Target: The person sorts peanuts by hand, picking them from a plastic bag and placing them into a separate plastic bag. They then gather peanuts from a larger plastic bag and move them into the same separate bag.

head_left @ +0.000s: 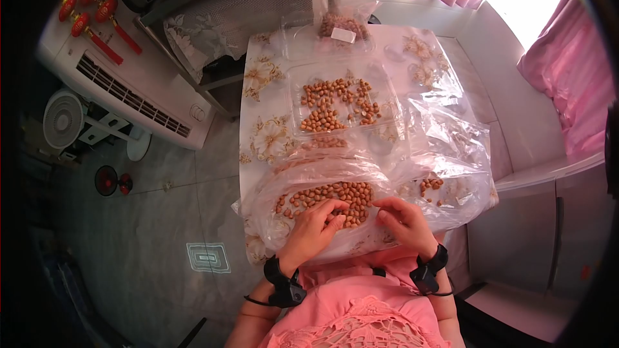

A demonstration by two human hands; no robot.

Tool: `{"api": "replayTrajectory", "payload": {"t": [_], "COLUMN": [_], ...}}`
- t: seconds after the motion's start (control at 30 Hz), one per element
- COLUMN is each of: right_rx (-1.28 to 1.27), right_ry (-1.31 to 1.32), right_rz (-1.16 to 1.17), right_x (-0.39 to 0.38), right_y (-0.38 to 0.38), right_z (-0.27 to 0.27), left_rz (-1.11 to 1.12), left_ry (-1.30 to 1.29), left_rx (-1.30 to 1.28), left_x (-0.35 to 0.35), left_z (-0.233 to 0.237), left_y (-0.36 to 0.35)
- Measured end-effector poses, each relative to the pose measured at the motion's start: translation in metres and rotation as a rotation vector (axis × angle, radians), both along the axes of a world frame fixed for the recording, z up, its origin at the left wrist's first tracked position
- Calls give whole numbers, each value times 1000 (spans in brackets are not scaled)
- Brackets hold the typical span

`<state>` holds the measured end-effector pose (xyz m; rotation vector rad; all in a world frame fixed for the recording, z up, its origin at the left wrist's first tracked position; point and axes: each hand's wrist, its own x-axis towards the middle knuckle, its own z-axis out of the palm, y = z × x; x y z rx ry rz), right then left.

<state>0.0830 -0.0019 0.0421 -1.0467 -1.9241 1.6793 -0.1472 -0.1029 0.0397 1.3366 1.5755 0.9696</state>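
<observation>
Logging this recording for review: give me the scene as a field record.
left hand: over nuts in the front bag; grip unclear
right hand: fingers curled at that bag's right side; grip unclear
front bag: clear plastic, reddish-brown nuts
right bag: clear plastic, fewer nuts
tray: clear, behind the front bag, nuts inside
table: floral cover
wrist devices: black, one per arm

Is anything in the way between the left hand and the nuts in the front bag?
Nothing I can see. The left hand is right at the nuts, though I can't tell if it's touching them. The bag looks open, with its crinkly plastic around them.
</observation>
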Motion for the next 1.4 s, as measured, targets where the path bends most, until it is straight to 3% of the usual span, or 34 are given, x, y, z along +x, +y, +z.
{"api": "replayTrajectory", "payload": {"t": [0.23,0.43,0.63,0.83,1.1,1.3,1.4], "right_rx": [-169,-69,6,57,115,55,150], "right_ry": [117,176,214,158,5,8,-83], "right_rz": [-96,-288,-445,-565,-460,-361,-276], "right_x": [14,52,96,126,129,117,118], "right_y": [0,8,17,20,17,13,15], "right_z": [11,7,2,-2,-5,-2,-6], "left_rz": [43,87,57,-148,-299,-265,-212], "left_ry": [-34,-61,-445,-611,-674,-784,-826], "left_rx": [-44,57,-64,-100,-87,-126,-140], "left_x": [6,12,24,63,108,117,121], "left_z": [8,10,9,17,-1,-12,-16], "left_y": [0,0,9,38,63,66,67]}}
